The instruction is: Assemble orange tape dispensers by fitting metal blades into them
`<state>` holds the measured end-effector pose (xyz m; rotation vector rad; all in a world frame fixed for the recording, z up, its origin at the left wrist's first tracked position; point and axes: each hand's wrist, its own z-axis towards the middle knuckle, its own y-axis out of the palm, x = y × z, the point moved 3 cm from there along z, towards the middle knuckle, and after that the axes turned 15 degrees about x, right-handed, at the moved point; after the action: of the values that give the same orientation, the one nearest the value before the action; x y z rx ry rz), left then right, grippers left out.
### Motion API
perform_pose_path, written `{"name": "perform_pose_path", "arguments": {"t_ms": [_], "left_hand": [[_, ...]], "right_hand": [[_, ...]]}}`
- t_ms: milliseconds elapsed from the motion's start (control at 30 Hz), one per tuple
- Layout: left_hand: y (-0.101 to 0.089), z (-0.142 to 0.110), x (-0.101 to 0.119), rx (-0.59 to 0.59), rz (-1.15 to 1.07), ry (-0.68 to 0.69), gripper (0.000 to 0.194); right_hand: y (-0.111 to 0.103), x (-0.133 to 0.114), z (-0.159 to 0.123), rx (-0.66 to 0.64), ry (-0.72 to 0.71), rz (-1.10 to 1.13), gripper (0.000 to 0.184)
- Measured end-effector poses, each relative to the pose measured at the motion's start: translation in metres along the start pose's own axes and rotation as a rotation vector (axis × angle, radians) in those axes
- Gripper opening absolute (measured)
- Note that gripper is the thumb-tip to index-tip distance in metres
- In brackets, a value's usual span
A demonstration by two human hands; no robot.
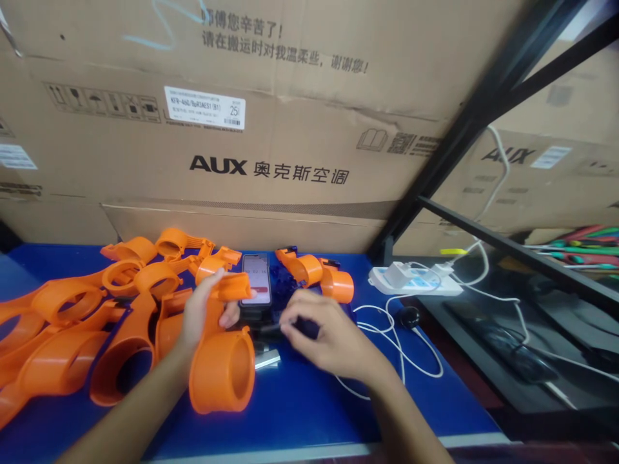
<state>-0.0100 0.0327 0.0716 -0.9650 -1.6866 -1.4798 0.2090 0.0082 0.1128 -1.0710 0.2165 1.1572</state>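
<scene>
My left hand (206, 312) is wrapped round the handle of an orange plastic part (220, 367) with a wide ring end that points toward me. My right hand (322, 332) is closed in a pinch on a small dark piece (271, 328) just right of that part, over the blue table (309, 412). A phone (256, 287) with a lit screen lies right behind both hands. A small silvery metal piece (267, 359) lies on the table under my right hand's fingertips.
A pile of several orange ring-handled parts (97, 316) covers the table's left half. Two more orange parts (319, 277) lie behind the phone. A white power strip (416, 278) with cables sits at the right. Cardboard boxes (271, 129) wall the back; a black metal frame (483, 96) stands right.
</scene>
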Motion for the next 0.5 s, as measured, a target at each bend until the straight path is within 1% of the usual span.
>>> {"name": "perform_pose_path", "arguments": {"t_ms": [67,133,233,300,367,400,433,500], "left_hand": [[0.002,-0.001,0.000,-0.001,-0.040,-0.016,0.048],[0.003,-0.001,-0.002,-0.003,-0.061,-0.026,0.045],[0.004,-0.002,-0.007,0.016,-0.077,-0.037,0.040],[0.005,-0.004,-0.010,0.048,-0.077,-0.024,0.040],[0.006,-0.007,-0.012,0.092,-0.062,0.001,0.048],[0.007,-0.008,-0.012,0.118,-0.055,0.019,0.053],[0.007,-0.010,-0.012,0.144,-0.054,0.037,0.058],[0.008,-0.012,-0.011,0.184,-0.077,0.058,0.065]], "right_hand": [[0.013,-0.007,-0.011,-0.181,-0.060,-0.072,0.012],[0.025,-0.008,-0.020,-0.259,-0.093,-0.146,0.014],[0.034,-0.005,-0.027,-0.282,-0.103,-0.208,0.015],[0.031,-0.006,-0.029,-0.264,-0.087,-0.203,0.016],[0.023,-0.011,-0.032,-0.224,-0.068,-0.144,0.019],[0.020,-0.015,-0.033,-0.195,-0.058,-0.096,0.025],[0.017,-0.018,-0.036,-0.159,-0.047,-0.046,0.038],[0.017,-0.026,-0.041,-0.081,-0.023,0.028,0.078]]}}
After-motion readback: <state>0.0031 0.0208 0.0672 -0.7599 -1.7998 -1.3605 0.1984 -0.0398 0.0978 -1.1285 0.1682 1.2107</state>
